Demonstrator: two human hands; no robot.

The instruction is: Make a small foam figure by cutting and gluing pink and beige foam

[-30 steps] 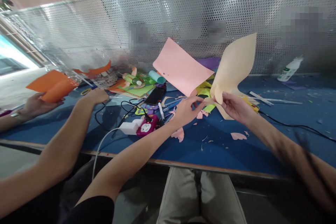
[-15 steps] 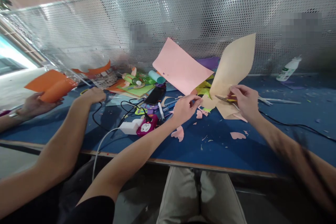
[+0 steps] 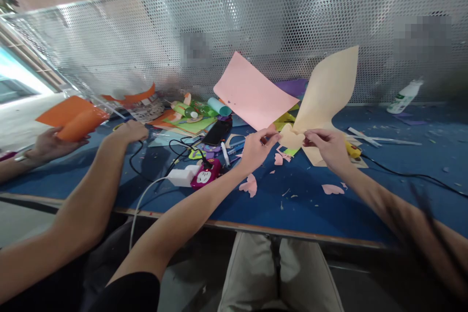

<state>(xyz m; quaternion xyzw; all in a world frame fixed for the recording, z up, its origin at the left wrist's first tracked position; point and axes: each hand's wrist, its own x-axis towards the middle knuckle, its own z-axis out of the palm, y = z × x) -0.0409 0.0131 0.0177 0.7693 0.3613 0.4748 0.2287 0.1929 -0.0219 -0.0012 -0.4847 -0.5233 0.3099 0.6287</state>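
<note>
A small cream paper cutout with a wavy edge (image 3: 291, 137) is pinched between both hands. My left hand (image 3: 259, 148) closes thumb and fingers on its left side. My right hand (image 3: 328, 147) grips its right side with the fingertips. Behind the cutout a large cream sheet (image 3: 325, 87) curls upright against the mesh panel, its lower part on the table. To its left leans a pink sheet (image 3: 254, 90). Just right of my right hand is a yellow tool with a black cord (image 3: 353, 150), partly hidden.
Pink paper scraps (image 3: 249, 185) dot the blue table (image 3: 292, 214). Left lie a phone (image 3: 217, 132) and a magenta power adapter (image 3: 205, 174) with cables. A glue bottle (image 3: 404, 96) stands tilted at right. A co-worker's hands (image 3: 129, 131) are at far left, one holding orange paper (image 3: 75, 117).
My right hand has let go of what looks like scissors and moved left onto the cream cutout. The yellow corded tool has come into view. My left hand has barely moved.
</note>
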